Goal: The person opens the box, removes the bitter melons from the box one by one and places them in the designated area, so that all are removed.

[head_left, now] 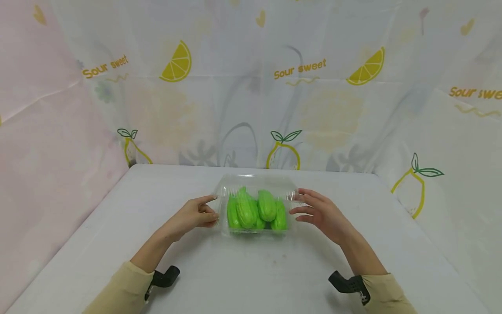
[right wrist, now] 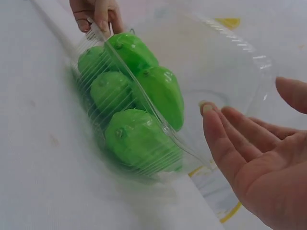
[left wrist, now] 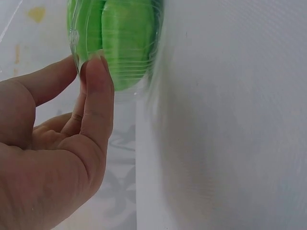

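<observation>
A clear plastic clamshell box (head_left: 256, 232) lies on the table with its lid (head_left: 251, 178) raised at the back. Inside are several bright green, ridged fruit- or vegetable-like pieces (head_left: 245, 210), packed side by side. At the box's left end, my left hand (head_left: 196, 216) pinches the rim between thumb and fingers, as the left wrist view shows close up. My right hand (right wrist: 261, 158) is beside the right end, palm turned toward the box, fingers nearly straight and grasping nothing. Whether its fingertips touch the clear lid cannot be told.
A white tabletop (head_left: 243, 279) extends around the box. Behind and beside it hang cloth sheets (head_left: 231, 104) printed with lemons and words. Black wrist mounts (head_left: 166, 277) sit at the cuffs of both beige sleeves (head_left: 121, 290).
</observation>
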A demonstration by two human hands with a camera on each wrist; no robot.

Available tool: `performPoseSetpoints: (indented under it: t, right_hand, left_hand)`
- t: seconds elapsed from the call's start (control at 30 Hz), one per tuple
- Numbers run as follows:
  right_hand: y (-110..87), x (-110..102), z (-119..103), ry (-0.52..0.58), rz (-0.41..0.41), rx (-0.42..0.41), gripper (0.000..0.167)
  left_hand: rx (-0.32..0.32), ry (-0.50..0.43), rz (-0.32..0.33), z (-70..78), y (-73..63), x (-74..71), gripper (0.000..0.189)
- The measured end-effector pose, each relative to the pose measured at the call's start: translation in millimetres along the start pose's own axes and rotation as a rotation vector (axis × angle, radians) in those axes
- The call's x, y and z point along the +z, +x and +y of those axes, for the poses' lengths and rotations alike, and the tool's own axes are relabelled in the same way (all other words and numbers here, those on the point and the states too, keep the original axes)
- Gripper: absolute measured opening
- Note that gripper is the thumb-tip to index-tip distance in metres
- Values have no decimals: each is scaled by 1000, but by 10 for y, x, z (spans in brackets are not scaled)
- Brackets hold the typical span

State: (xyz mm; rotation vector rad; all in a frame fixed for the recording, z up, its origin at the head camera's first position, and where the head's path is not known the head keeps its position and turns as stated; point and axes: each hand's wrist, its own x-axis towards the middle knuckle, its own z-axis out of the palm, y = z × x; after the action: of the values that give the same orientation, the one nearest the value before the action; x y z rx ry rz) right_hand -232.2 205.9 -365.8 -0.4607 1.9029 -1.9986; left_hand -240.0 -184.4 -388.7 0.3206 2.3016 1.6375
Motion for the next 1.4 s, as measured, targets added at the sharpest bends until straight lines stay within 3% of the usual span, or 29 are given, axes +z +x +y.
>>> performPoseSetpoints:
  t: [0.27, 0.63, 0.8, 1.4]
  right_hand:
    - [26, 21, 22, 12, 6, -91, 51]
    - [90, 92, 49, -213, 107, -99, 67]
    - [135, 83, 88, -204, 93, -140, 70]
    - [273, 92, 100, -194, 158, -231, 73]
  left_hand:
    - [-10, -15, -8, -22, -22, 5, 71]
    - [-3, -11, -23, -3, -32, 8, 72]
    - [-3, -10, -28, 5, -30, 14, 73]
    - [-3, 20, -35, 18, -9, 10, 75]
